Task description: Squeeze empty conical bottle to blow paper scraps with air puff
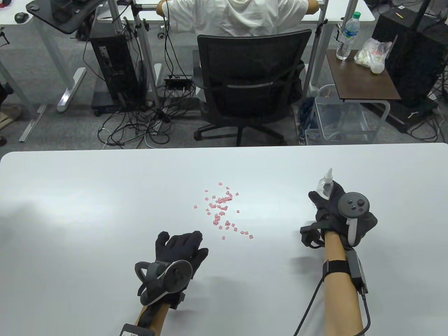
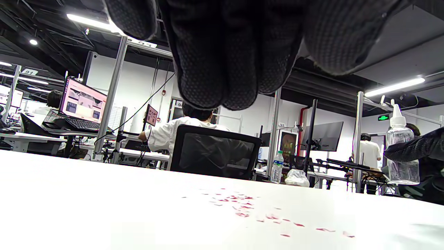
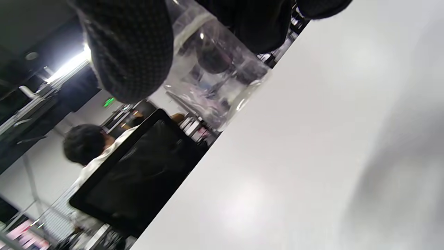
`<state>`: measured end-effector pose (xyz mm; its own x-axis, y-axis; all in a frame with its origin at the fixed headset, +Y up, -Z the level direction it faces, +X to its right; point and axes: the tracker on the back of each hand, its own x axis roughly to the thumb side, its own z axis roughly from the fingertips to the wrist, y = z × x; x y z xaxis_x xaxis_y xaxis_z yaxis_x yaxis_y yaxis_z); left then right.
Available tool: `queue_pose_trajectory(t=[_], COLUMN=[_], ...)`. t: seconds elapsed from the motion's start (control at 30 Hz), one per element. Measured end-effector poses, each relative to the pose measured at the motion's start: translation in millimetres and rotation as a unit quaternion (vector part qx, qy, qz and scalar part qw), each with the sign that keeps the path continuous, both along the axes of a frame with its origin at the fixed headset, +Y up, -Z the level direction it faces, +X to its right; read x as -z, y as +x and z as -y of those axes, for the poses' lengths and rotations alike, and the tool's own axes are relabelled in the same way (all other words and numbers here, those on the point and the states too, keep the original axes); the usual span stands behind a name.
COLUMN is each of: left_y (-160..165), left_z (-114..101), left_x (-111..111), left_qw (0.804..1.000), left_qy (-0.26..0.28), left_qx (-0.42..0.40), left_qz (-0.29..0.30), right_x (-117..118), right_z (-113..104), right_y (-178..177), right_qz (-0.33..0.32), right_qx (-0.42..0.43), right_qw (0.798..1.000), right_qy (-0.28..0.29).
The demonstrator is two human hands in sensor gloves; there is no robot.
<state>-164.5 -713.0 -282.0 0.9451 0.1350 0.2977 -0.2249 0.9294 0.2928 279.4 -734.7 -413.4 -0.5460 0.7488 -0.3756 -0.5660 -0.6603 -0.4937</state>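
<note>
A clear plastic bottle (image 1: pixel 324 185) with a white conical nozzle stands upright at the table's right. My right hand (image 1: pixel 327 203) grips its body; the fingers wrap it from the near side. The bottle also shows in the left wrist view (image 2: pixel 400 152) and close up in the right wrist view (image 3: pixel 215 83), its base at or just above the table. Several small pink paper scraps (image 1: pixel 222 210) lie scattered at the table's middle, left of the bottle; they also show in the left wrist view (image 2: pixel 249 208). My left hand (image 1: pixel 183 246) lies flat on the table, fingers extended, just short of the scraps, holding nothing.
The white table (image 1: pixel 105 210) fills the lower half of the table view. Beyond its far edge stand a black office chair (image 1: pixel 252 84) with a seated person, a small brown side table (image 1: pixel 364 75) with a water bottle, and cables on the floor.
</note>
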Motion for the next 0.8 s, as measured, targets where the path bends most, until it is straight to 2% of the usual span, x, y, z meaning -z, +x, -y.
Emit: queue_pose_trajectory(t=[0.07,0.37,0.8], left_y=[-1,-3,-2], left_z=[1,6,6], left_x=[1,5,5], left_qw=[1.0,1.0,0.999], left_qy=[-0.002,-0.022,-0.033], left_qx=[0.003,0.014,0.022], left_qz=[-0.001,-0.004,-0.005], right_x=[8,22,23], right_z=[6,31,33], right_y=[2,3,-3], right_qz=[-0.021,-0.011,-0.037], right_qx=[0.015,-0.011,-0.042], right_qw=[0.999,0.997,0.992], right_qy=[-0.022,-0.079,-0.111])
